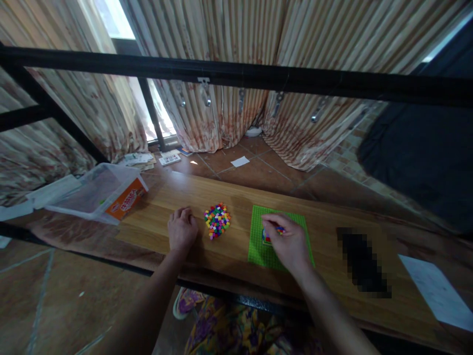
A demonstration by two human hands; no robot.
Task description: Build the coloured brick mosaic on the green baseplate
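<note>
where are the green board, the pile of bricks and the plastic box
Green board (263, 254), head view: bare lower-left part.
Pile of bricks (217, 220), head view: middle of the heap.
Plastic box (126, 198), head view: orange-labelled side wall.

Right hand (290, 241) over green baseplate (260, 254), left hand (182, 230) beside bricks (218, 220)

The person's two bare forearms slanted forward from the lower part of the view, set well apart. The left forearm (157, 291) ran up and slightly rightward to a nearly straight left wrist (180, 251); the left hand (182, 230) lay low, back upward, fingers loosely curled and thumb along its right side. The right forearm (328, 305) angled up and leftward to the right wrist (306, 273). The right hand (290, 244) pointed left, its index finger bent and drawn near the thumb; whether their tips met was too small to tell.
</note>
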